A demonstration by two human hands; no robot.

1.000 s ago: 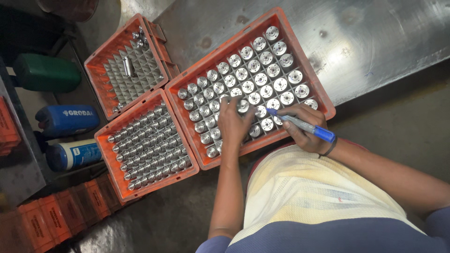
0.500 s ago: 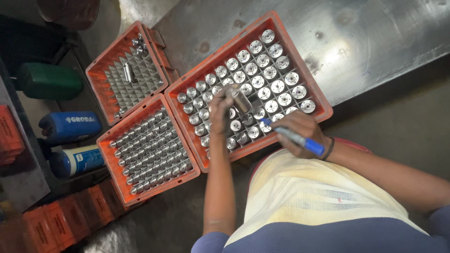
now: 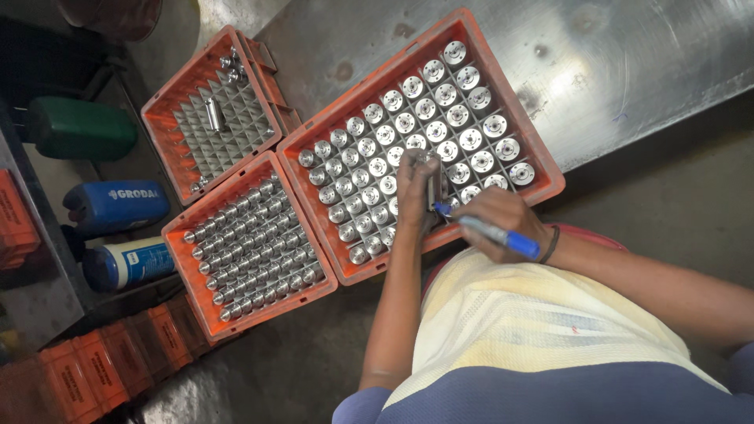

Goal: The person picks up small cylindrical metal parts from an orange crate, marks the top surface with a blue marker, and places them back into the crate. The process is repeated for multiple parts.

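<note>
fingers (image 3: 416,177) round metal cylinder (image 3: 431,188), crate rim (image 3: 408,250) near

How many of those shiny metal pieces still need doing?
No marks are readable, so done pieces can't be counted. In hand: the left hand holds one metal cylinder above the big orange crate, and the right hand puts a blue marker to it. The other cylinders stand in their slots.

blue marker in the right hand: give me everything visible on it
The blue marker is a slim pen with a blue barrel that looks like plastic, its middle hidden by the fingers of the right hand gripping it. It lies slanted, tip up-left, meeting a metal cylinder held by the left hand over the large orange crate.
</note>
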